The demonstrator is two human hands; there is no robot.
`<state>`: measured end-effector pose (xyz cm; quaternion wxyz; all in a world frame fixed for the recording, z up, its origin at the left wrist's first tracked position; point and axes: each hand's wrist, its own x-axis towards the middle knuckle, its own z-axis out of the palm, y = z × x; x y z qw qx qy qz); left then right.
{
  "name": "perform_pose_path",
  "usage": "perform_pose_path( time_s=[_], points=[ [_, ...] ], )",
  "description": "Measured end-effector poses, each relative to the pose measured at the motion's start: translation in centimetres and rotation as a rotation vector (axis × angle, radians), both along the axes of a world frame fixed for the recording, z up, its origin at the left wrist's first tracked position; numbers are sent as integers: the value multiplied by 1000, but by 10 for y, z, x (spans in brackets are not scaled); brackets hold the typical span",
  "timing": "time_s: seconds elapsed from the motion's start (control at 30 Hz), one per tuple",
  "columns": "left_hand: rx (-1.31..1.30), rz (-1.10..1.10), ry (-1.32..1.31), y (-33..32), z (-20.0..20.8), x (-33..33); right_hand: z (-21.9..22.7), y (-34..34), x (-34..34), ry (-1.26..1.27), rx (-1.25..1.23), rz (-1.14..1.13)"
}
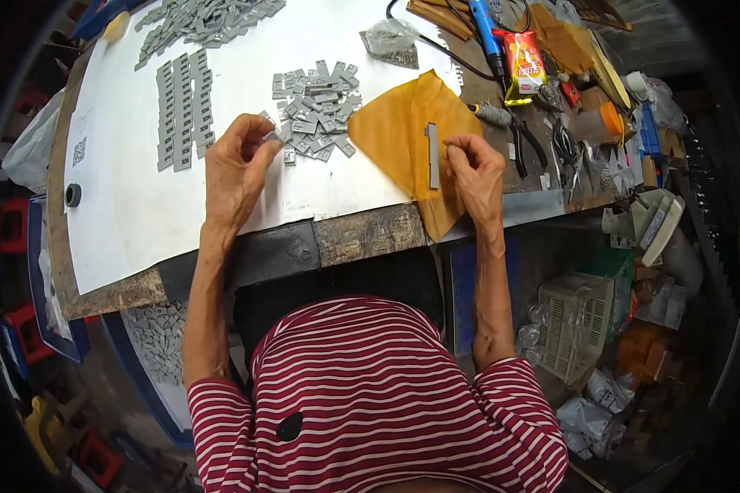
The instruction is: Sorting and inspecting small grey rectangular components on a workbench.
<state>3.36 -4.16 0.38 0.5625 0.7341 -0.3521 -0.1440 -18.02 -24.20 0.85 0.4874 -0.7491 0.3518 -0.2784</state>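
Note:
My left hand (240, 168) is closed in a pinch at the left edge of a loose pile of small flat grey pieces (319, 111). At its fingertips a small grey piece (275, 135) shows, mostly covered by the fingers. Thumb and forefinger of my right hand (478, 174) are pressed together over an orange-brown sheet (390, 123); anything between them is too small to name. Just left of those fingers, a narrow grey strip (432, 156) lies lengthwise on the sheet, apart from the hand.
Joined rows of grey pieces (184, 111) and a larger heap (210, 23) lie on the white sheet (131, 222) to the left. On the right are pliers (528, 149), a blue-handled tool (487, 37) and a red-yellow packet (524, 66). A plastic bag (390, 41) lies farther back.

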Motion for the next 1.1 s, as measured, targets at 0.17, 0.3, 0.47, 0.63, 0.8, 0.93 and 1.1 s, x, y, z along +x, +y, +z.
perform_pose_path(
  time_s=[0.17, 0.3, 0.47, 0.63, 0.8, 0.93, 1.1],
  points=[
    [-50, -10, 201, 8, 5, -22, -16, -24, 16, 109, -299, 71],
    [-36, -22, 299, 12, 3, -36, -22, -35, 25, 217, -565, 99],
    [-32, -44, 374, 14, -5, -44, -22, -39, 28, 216, -724, 157],
    [-33, -29, 385, 16, -8, -44, -22, -41, 29, 242, -792, 214],
    [-39, -28, 398, 16, -12, -44, -18, -42, 30, 291, -782, 266],
    [-26, -33, 402, 16, -10, -45, -19, -56, 29, 272, -797, 275],
    [-22, -39, 402, 17, -11, -45, -12, -73, 35, 281, -672, 348]
  ],
)
